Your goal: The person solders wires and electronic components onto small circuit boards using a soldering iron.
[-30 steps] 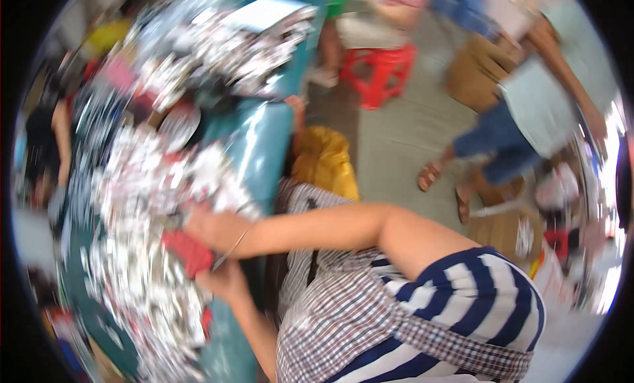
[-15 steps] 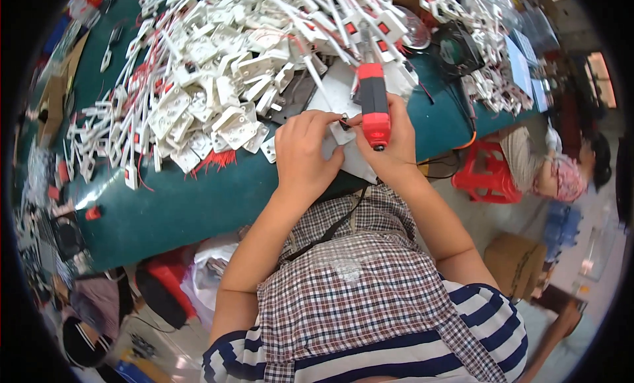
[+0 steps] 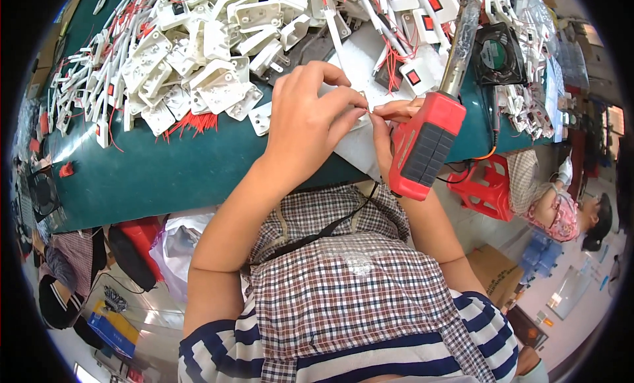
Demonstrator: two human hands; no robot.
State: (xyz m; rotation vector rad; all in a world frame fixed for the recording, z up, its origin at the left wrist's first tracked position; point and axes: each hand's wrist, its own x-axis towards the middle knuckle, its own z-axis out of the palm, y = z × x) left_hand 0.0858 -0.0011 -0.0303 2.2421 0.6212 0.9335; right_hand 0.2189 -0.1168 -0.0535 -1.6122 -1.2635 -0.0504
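My right hand (image 3: 386,129) is closed round a soldering gun (image 3: 426,145) with a red body and black grip panel. Its metal barrel (image 3: 461,49) points up and to the right. Thumb and fingertips of that hand also meet the fingertips of my left hand (image 3: 304,119), which is closed in a pinch. Whatever lies between the fingertips is too small to make out; a hint of red shows there. Beneath the hands is a pale work sheet (image 3: 360,148). Right of them lies a white switch housing (image 3: 415,76) with a red rocker and red wires.
White plastic housings (image 3: 218,72) are heaped on the green table (image 3: 158,178), with cut red wires (image 3: 193,123) before them. A black fan (image 3: 500,56) stands at the right. A red stool (image 3: 489,188) and a seated person (image 3: 558,205) are beyond the table's right side.
The soldering gun has swung from roughly upright to slanting right, away from the fingertips. Both hands now meet at the fingertips, and the small dark part between them no longer shows. The view has shifted.
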